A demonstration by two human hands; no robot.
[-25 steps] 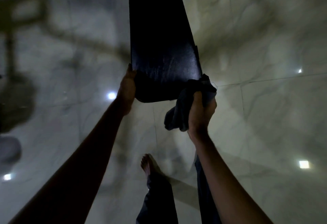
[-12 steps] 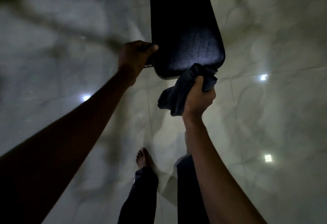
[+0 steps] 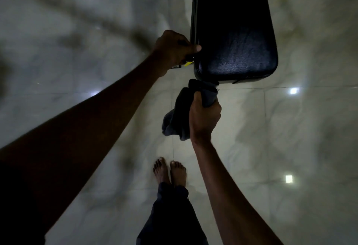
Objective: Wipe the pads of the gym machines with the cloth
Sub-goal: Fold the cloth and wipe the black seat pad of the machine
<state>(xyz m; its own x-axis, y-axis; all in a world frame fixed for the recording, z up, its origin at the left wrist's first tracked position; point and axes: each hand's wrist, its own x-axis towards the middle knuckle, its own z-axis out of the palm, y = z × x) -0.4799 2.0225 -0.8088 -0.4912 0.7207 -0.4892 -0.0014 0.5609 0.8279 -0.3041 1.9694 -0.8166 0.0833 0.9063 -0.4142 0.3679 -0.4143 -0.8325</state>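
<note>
Right hand (image 3: 204, 118) is clenched tight around the dark cloth (image 3: 179, 113), the bunched top of it pressed up against the near lower edge of the black pad (image 3: 235, 37), the loose end hanging down beside the wrist. Left hand (image 3: 173, 50) is curled closed on something at the pad's left side, thumb tip touching the pad's edge; what it grips is hidden. A small yellow tag (image 3: 188, 63) and a dark label peek out below that fist, too small to read. Bare feet (image 3: 169, 171) stand together on the glossy marble floor (image 3: 290, 148).
</note>
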